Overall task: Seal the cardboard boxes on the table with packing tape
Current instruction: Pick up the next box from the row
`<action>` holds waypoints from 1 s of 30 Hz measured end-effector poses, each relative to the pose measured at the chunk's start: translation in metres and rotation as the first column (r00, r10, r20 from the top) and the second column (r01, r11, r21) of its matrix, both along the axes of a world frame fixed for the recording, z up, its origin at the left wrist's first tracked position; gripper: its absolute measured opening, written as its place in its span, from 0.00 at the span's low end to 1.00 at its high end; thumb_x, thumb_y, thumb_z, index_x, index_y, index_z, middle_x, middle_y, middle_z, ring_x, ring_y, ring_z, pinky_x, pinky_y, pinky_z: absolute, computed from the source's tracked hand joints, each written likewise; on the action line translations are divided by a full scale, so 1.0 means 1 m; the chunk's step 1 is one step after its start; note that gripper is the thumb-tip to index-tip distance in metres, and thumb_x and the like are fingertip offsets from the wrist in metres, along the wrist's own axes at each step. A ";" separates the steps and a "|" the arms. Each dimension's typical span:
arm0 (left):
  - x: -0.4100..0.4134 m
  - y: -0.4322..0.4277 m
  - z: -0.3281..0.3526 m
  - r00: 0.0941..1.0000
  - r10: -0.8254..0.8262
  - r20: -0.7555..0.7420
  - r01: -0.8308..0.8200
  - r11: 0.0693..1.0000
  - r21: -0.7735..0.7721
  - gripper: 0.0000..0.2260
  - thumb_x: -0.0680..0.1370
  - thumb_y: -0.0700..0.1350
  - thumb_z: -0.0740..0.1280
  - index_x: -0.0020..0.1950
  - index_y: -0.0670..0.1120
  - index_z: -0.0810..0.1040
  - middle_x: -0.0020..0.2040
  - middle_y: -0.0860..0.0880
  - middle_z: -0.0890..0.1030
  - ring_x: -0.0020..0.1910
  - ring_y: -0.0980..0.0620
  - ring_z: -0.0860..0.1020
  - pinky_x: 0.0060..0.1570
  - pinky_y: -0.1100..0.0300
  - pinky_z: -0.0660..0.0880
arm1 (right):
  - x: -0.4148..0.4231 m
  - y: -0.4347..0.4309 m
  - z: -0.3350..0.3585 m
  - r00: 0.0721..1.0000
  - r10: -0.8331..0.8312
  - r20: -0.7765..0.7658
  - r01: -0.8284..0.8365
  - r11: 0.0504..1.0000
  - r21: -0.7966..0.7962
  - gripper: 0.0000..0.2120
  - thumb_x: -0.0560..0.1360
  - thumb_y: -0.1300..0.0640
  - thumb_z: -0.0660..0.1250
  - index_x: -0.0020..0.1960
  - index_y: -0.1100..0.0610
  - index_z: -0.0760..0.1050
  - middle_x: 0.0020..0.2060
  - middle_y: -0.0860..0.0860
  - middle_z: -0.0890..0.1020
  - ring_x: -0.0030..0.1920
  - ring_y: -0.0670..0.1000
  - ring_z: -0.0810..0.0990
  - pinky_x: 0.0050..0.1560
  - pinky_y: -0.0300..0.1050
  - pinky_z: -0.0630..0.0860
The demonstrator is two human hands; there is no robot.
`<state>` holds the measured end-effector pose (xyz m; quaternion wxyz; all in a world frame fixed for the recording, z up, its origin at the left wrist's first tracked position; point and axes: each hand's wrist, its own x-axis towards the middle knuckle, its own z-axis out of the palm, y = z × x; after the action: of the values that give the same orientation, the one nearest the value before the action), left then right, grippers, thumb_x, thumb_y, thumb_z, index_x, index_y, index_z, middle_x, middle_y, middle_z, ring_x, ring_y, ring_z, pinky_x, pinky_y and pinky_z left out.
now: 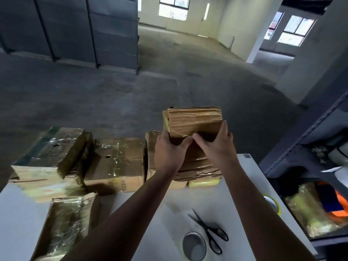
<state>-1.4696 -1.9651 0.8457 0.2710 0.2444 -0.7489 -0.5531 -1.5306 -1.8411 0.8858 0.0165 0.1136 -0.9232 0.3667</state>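
Head view. Both forearms reach forward over a white table [146, 210].

Left hand [169, 149] and right hand [216, 146] together hold one small cardboard box [194, 119]. The box is glossy with clear tape and sits over the far right part of the table.
- Left hand: fingers wrapped round the box's left side, thumb on the near face.
- Right hand: fingers stretched up the right side, thumb pressed on the near face. The two thumbs nearly meet.
- The box is tilted, its broad face turned toward the camera. The hands hide its lower edge, so I cannot tell whether it rests on what lies below.

Directly beneath is a stack of taped boxes [199, 170] at the table's far edge.

To the left of the stack:
- A broad flat box [116, 159], crossed with tape, with a small dark hole in its top.
- Further left, a green-printed box [50, 147] lying tilted on top of a lower carton [45, 187].
- At the near left, a tape-wrapped box [69, 227] just beside the left forearm.

Between the forearms, black scissors [209, 232] lie flat on the table with the blades apart. A round grey object [194, 245] sits just beside their handles; I cannot tell what it is.

A tape roll [272, 204] with a yellowish rim sits at the table's right edge, partly behind the right forearm.

Right of the table is a dark metal shelving rack [301, 147], with wrapped bundles and something orange [339, 206] on a lower shelf. Beyond the table is a bare concrete floor [131, 91].
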 end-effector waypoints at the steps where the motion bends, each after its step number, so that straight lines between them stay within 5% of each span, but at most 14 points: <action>1: 0.006 -0.006 0.000 1.000 0.011 0.017 -0.011 1.000 -0.017 0.23 0.71 0.61 0.71 0.59 0.48 0.76 0.52 0.51 0.78 0.51 0.52 0.78 0.49 0.53 0.78 | 0.002 -0.003 -0.001 1.000 0.011 0.017 -0.011 1.000 0.017 0.49 0.69 0.36 0.70 0.77 0.47 0.43 0.71 0.57 0.62 0.69 0.61 0.66 0.64 0.59 0.70; 5: 0.028 -0.017 0.004 1.000 -0.009 0.028 0.012 0.994 -0.111 0.15 0.75 0.59 0.67 0.46 0.46 0.77 0.42 0.50 0.79 0.41 0.52 0.78 0.37 0.57 0.73 | 0.008 -0.006 -0.001 0.993 0.022 0.117 -0.023 1.000 0.013 0.46 0.69 0.37 0.70 0.76 0.48 0.47 0.70 0.56 0.64 0.68 0.61 0.68 0.62 0.59 0.70; 8: 0.044 -0.016 0.014 1.000 -0.007 0.001 0.007 0.990 -0.137 0.21 0.77 0.62 0.61 0.37 0.46 0.75 0.31 0.51 0.77 0.31 0.55 0.76 0.28 0.57 0.68 | 0.004 0.003 0.006 0.978 0.064 0.200 -0.053 0.997 -0.061 0.36 0.66 0.38 0.68 0.70 0.49 0.63 0.62 0.50 0.74 0.60 0.55 0.75 0.52 0.51 0.74; 10: 0.049 -0.017 0.020 0.999 0.017 -0.028 -0.018 0.999 -0.045 0.25 0.74 0.65 0.58 0.36 0.43 0.76 0.30 0.49 0.78 0.30 0.56 0.75 0.31 0.54 0.71 | 0.002 0.009 0.010 0.951 0.132 0.280 -0.108 0.989 -0.099 0.23 0.66 0.39 0.67 0.58 0.47 0.72 0.51 0.46 0.78 0.50 0.48 0.77 0.43 0.45 0.72; 12: 0.051 -0.019 0.022 0.999 0.046 -0.010 -0.046 0.999 -0.018 0.24 0.71 0.65 0.58 0.40 0.45 0.79 0.38 0.48 0.80 0.39 0.53 0.78 0.40 0.52 0.74 | 0.004 0.012 0.010 0.908 0.186 0.375 -0.167 0.982 -0.083 0.16 0.66 0.38 0.66 0.48 0.46 0.75 0.44 0.45 0.79 0.43 0.46 0.77 0.36 0.42 0.72; 14: 0.054 -0.020 0.019 0.994 0.066 0.090 -0.060 0.996 -0.067 0.25 0.69 0.64 0.58 0.51 0.47 0.79 0.52 0.44 0.79 0.54 0.45 0.76 0.55 0.47 0.74 | 0.010 0.011 0.006 0.877 0.212 0.432 -0.224 0.974 -0.025 0.18 0.63 0.36 0.66 0.46 0.46 0.75 0.41 0.45 0.80 0.40 0.47 0.79 0.32 0.39 0.71; 16: 0.060 -0.020 0.011 0.989 0.072 0.126 -0.073 0.997 0.002 0.26 0.71 0.64 0.59 0.58 0.47 0.77 0.58 0.43 0.77 0.59 0.44 0.74 0.61 0.46 0.72 | 0.015 0.011 -0.003 0.845 0.232 0.482 -0.286 0.958 0.039 0.24 0.58 0.34 0.65 0.47 0.48 0.77 0.40 0.48 0.82 0.40 0.49 0.81 0.34 0.41 0.76; 18: 0.071 -0.022 0.002 0.987 0.077 0.137 -0.087 0.994 0.066 0.24 0.75 0.62 0.61 0.62 0.46 0.75 0.61 0.44 0.77 0.59 0.46 0.75 0.58 0.50 0.72 | 0.021 0.012 -0.012 0.799 0.263 0.541 -0.345 0.937 0.054 0.23 0.62 0.34 0.65 0.48 0.49 0.78 0.41 0.49 0.83 0.41 0.51 0.82 0.38 0.45 0.78; 22: 0.100 -0.026 -0.008 0.982 -0.064 0.177 0.029 0.981 0.192 0.26 0.73 0.63 0.67 0.62 0.46 0.78 0.55 0.47 0.82 0.55 0.50 0.80 0.53 0.55 0.76 | 0.033 0.007 -0.022 0.788 0.365 0.496 -0.455 0.888 0.069 0.11 0.67 0.38 0.68 0.45 0.43 0.76 0.38 0.44 0.82 0.35 0.44 0.81 0.29 0.38 0.73; 26: 0.128 -0.023 -0.012 0.965 -0.239 0.107 0.213 0.955 0.208 0.13 0.72 0.48 0.75 0.55 0.50 0.82 0.49 0.51 0.85 0.49 0.55 0.83 0.48 0.61 0.79 | 0.044 -0.002 -0.020 0.721 0.438 0.537 -0.573 0.812 0.108 0.25 0.63 0.33 0.70 0.53 0.47 0.76 0.41 0.49 0.83 0.35 0.51 0.84 0.27 0.45 0.79; 30: 0.147 -0.031 -0.026 0.964 -0.234 0.124 0.143 0.854 0.501 0.08 0.75 0.39 0.70 0.54 0.41 0.81 0.46 0.45 0.85 0.45 0.50 0.84 0.41 0.61 0.79 | 0.047 -0.009 -0.028 0.588 0.448 0.673 -0.686 0.718 0.121 0.26 0.68 0.36 0.71 0.54 0.56 0.77 0.42 0.54 0.85 0.34 0.53 0.85 0.30 0.50 0.81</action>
<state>-1.3228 -1.9960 0.8195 0.0760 0.2791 -0.6270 -0.7234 -1.4834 -1.8506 0.8580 -0.4184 0.2865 -0.8413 0.1874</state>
